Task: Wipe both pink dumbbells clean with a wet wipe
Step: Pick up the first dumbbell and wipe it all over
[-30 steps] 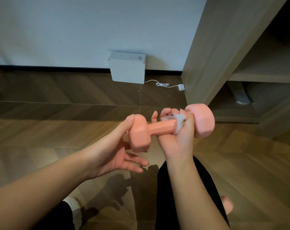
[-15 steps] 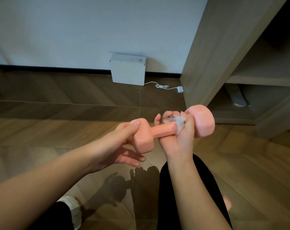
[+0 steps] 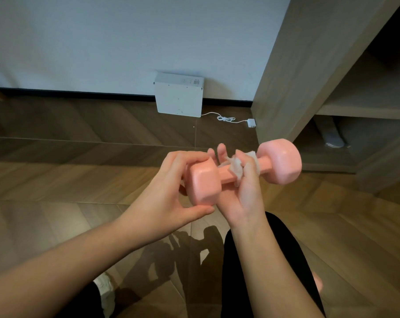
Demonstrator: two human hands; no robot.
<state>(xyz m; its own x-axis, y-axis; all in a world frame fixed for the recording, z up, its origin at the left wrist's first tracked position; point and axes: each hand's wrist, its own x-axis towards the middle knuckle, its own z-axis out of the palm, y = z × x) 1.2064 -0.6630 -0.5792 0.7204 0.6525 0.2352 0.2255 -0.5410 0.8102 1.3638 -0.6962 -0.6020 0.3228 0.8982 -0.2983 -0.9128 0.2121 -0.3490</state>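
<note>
Gripping left hand (image 3: 164, 191): centre of the frame, fingers curled over the top of the dumbbell's left head, thumb beneath it.
Pink hexagonal-headed plastic-coated dumbbell (image 3: 225, 176): held in the air at centre frame, tilted, its right head higher and farther away.
Crumpled white wet wipe (image 3: 236, 168): wrapped round the bar, mid-handle.
Right hand (image 3: 244, 193): just right of centre, thumb and fingers closed round the bar, pinching the wipe against it; two fingertips show above.
White rectangular box (image 3: 179, 97): upper middle, leaning on the wall, its white cable (image 3: 226, 119) trailing right.
Wooden shelf unit (image 3: 286, 65): right edge.
</note>
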